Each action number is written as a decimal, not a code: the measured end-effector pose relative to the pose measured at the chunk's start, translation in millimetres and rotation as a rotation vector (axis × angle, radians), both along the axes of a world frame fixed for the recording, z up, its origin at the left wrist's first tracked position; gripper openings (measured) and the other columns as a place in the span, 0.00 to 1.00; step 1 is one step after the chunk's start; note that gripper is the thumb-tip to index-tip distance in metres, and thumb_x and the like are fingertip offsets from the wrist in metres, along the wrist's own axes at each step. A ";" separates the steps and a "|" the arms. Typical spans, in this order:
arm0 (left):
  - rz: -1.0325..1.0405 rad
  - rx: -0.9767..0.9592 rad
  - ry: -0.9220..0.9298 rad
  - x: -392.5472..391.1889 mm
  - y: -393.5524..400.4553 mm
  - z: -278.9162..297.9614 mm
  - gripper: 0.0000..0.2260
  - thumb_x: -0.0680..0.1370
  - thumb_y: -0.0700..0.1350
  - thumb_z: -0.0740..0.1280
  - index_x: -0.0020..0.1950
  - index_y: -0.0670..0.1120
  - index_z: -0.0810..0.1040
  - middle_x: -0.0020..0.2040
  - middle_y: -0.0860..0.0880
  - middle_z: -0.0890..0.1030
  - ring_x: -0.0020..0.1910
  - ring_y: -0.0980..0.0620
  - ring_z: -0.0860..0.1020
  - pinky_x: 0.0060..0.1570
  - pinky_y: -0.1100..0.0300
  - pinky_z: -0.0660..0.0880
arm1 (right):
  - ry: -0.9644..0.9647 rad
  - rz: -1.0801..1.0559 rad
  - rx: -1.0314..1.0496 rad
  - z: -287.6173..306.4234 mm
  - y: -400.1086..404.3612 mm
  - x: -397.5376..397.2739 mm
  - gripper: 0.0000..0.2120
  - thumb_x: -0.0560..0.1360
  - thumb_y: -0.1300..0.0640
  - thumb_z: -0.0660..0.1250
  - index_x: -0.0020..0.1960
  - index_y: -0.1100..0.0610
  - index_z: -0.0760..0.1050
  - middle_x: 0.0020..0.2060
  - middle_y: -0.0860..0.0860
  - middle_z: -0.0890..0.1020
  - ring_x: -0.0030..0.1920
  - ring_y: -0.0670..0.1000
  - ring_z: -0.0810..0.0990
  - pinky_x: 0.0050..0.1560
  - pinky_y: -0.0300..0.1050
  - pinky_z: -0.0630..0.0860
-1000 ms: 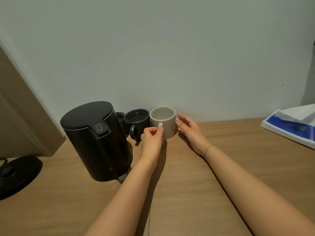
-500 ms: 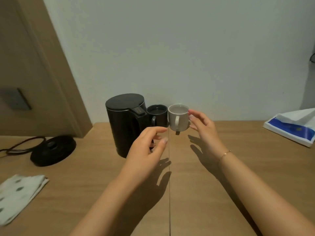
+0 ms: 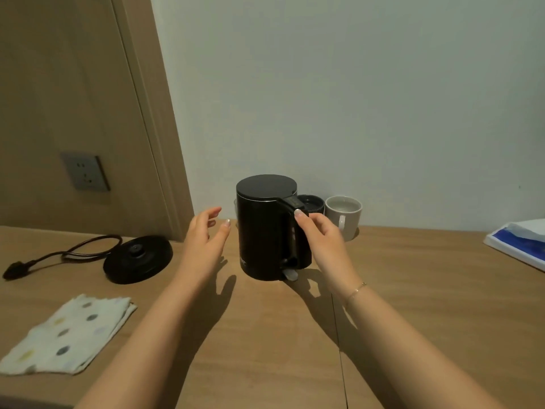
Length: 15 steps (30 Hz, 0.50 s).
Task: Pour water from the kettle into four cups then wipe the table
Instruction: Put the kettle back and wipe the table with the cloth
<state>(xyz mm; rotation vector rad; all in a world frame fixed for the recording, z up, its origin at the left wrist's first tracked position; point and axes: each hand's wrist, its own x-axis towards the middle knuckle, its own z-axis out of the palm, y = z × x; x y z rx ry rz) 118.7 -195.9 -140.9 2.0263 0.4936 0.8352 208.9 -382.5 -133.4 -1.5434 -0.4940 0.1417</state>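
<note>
At the far left of the wooden surface [image 3: 265, 349] a folded spotted cloth [image 3: 67, 335] is laid flat, probably kept within reach for the wiping that closes the task. Just beyond it the round black kettle base [image 3: 137, 259] is seen with its cord [image 3: 73, 252] trailing off to the left; nothing stands on it, so the kettle has evidently been lifted off for pouring. The left hand [image 3: 203, 240] is held in the air just left of the kettle, its fingers [image 3: 211, 214] straight and spread, nothing being touched or gripped. The black kettle [image 3: 265, 231] is set upright near the wall, lid closed, handle turned toward the viewer. The right hand [image 3: 321, 234] is placed at the handle, its fingers [image 3: 303, 218] loosely curved against the upper part; a closed grip is not yet shown, so a reach for the handle is judged to be in hand. Behind the kettle's right shoulder a dark cup [image 3: 309, 202] is partly hidden; whether it is filled cannot be told. Next to it a white cup [image 3: 343, 215] is stood with its handle forward, and a pale level that may be water is visible inside. Only two cups can be made out clearly. At the far right edge a blue and white packet [image 3: 519, 243] is lying.
</note>
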 end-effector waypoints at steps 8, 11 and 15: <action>-0.301 -0.405 0.046 40.7 -2.6 -0.7 0.20 0.84 0.53 0.49 0.76 0.52 0.58 0.78 0.49 0.60 0.76 0.46 0.59 0.68 0.54 0.61 | 0.149 -0.160 0.130 1.1 29.7 -12.2 0.17 0.78 0.43 0.64 0.42 0.56 0.77 0.30 0.48 0.76 0.35 0.47 0.75 0.38 0.40 0.72; -0.365 -0.471 -0.010 43.4 -1.8 -6.4 0.22 0.82 0.55 0.53 0.76 0.52 0.57 0.77 0.51 0.62 0.76 0.47 0.60 0.63 0.58 0.60 | 0.205 -0.141 0.158 7.0 30.8 -14.4 0.18 0.78 0.43 0.65 0.39 0.56 0.76 0.29 0.49 0.75 0.35 0.48 0.74 0.39 0.42 0.72; -0.352 -0.440 -0.074 35.3 10.0 -4.4 0.30 0.76 0.58 0.59 0.76 0.54 0.56 0.75 0.53 0.62 0.72 0.53 0.61 0.62 0.60 0.62 | 0.181 -0.109 0.134 24.1 35.3 -18.8 0.18 0.78 0.44 0.64 0.37 0.56 0.75 0.28 0.47 0.75 0.33 0.46 0.74 0.37 0.39 0.72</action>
